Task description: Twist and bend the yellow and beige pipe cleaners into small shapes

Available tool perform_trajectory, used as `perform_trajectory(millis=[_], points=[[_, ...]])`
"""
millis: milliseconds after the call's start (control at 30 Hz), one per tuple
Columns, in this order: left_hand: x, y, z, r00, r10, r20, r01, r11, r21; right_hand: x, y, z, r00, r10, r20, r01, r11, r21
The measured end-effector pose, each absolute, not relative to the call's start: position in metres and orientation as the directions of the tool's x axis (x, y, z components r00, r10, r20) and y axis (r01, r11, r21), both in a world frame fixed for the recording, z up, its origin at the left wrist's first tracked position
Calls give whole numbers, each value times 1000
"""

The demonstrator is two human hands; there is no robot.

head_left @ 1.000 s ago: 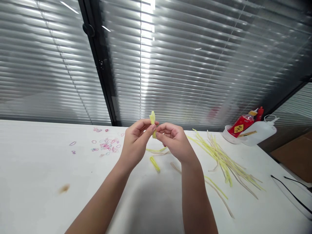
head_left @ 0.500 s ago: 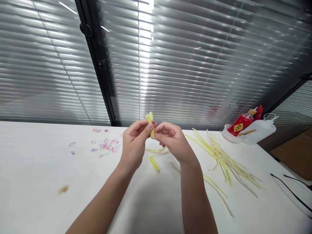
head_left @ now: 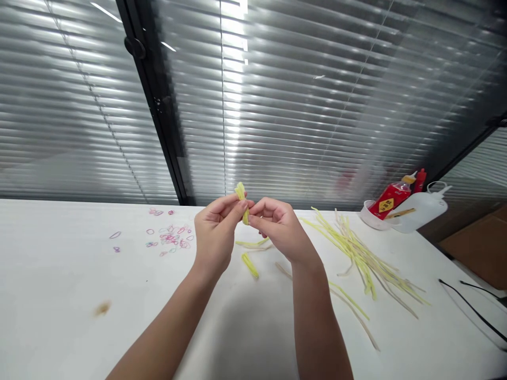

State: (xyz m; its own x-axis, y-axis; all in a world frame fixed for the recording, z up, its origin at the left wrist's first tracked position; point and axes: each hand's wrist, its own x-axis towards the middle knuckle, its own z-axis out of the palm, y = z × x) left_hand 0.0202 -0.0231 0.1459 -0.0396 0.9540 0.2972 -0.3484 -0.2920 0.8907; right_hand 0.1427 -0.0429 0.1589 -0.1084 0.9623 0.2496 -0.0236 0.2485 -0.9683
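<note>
My left hand (head_left: 218,227) pinches a folded yellow pipe cleaner (head_left: 240,191) between thumb and fingers, its looped top standing above the fingertips. At the lower end, the thumb and forefinger of my right hand (head_left: 275,226) close on the same folded piece. Both hands are raised over the table, fingertips almost touching. Below them a second folded yellow pipe cleaner bundle (head_left: 250,265) lies on the white surface. Behind it are a loose yellow strand (head_left: 253,244) and a beige one, partly hidden by my right hand.
Small coloured rubber bands (head_left: 174,237) are scattered at the left. A pile of yellow and beige pipe cleaners (head_left: 356,248) lies right. In the back right corner stand a red-labelled bottle (head_left: 392,199), a clear bowl (head_left: 373,217) and a white squeeze bottle (head_left: 423,211). Dark cables (head_left: 471,309) cross the right edge.
The top of the folded pipe cleaner, earlier showing two separate loops, now looks narrower and leans slightly left. Both hands keep nearly the same place; the view has shifted slightly.
</note>
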Motion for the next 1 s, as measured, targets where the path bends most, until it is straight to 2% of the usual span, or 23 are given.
perform_trajectory(millis=[167, 400, 567, 767, 1000], points=[[19, -24, 148, -46, 937, 346, -332, -341, 879, 144, -43, 158, -108, 970, 220, 2, 221, -975], [11, -20, 152, 120, 965, 234, -298, -190, 935, 147, -43, 159, -117, 970, 212, 12, 215, -977], [11, -19, 150, 105, 954, 281, -178, -260, 949, 146, -42, 156, -66, 977, 205, 129, 212, -969], [10, -16, 149, 56, 951, 305, -149, -294, 944, 130, -45, 152, 76, 940, 331, 355, 285, -890], [7, -13, 149, 4, 960, 280, -185, -274, 944, 114, -46, 150, 99, 850, 517, 599, 364, -713]])
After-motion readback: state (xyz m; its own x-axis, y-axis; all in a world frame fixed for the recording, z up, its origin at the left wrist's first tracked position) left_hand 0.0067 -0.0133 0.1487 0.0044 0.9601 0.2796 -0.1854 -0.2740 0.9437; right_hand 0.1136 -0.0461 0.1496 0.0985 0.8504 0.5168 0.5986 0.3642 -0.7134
